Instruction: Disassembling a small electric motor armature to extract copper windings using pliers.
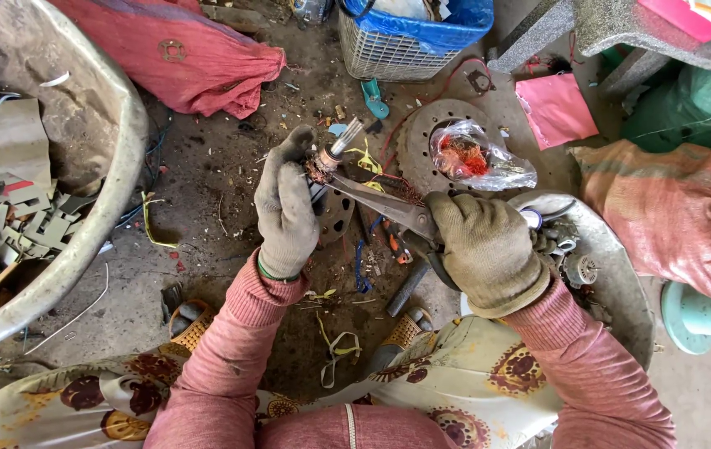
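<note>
Pink sleeves reach out over patterned trousers to two gloved hands above the dirt floor point(206, 216). Right hand point(487, 249) is wrapped tight around the handles of the shears point(385, 208), whose blades point left to the cable end. Left hand point(286, 208) has its grip closed on the cable stub point(330, 154), holding it upright above the floor's middle, bare strands fanned at the top. To cut well, the blades probably want to sit square on the sheath just beside the left fingers, not across them, with the stub held steady and the squeeze slow. Farther off lie a steel disc point(422, 137) with a bag point(480, 158) of copper scraps, a basin point(98, 224) at left, and a basket point(389, 50) at the far edge.
</note>
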